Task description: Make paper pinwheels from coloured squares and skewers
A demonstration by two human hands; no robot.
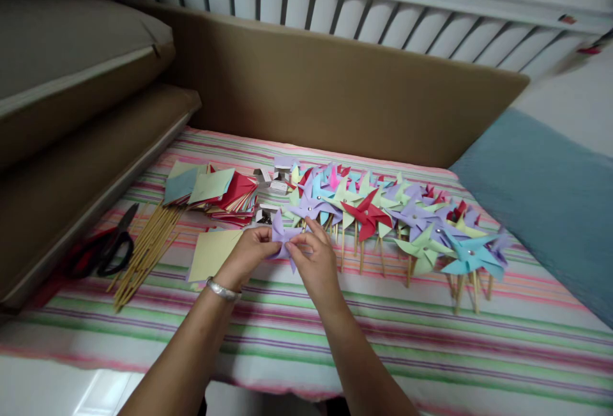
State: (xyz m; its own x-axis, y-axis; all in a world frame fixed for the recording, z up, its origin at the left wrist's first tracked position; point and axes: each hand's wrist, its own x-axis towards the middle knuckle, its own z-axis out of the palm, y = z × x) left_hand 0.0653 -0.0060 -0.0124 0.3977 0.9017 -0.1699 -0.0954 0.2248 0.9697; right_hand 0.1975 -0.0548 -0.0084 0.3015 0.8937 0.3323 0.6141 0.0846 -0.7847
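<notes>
Between my two hands is a purple paper pinwheel (279, 232) with its blades partly folded, held above the striped cloth. My left hand (251, 251), with a silver bangle at the wrist, pinches its left side. The thumb and fingertips of my right hand (313, 259) grip its right side. Just left of my left hand lies a stack of square paper sheets, pale yellow on top (211, 255). Beyond my hands stands a small open box (266, 215) with small dark pieces in it. Finished pinwheels on sticks, such as a red one (366, 215), lie close to my right hand.
Loose wooden sticks (146, 256) and black-handled scissors (117, 243) lie at the left. Stacks of coloured paper (239, 195) sit behind them. Large cushions (86, 122) rise on the left, and a brown board (325, 90) stands along the back. Light blue fabric (541, 199) borders the right.
</notes>
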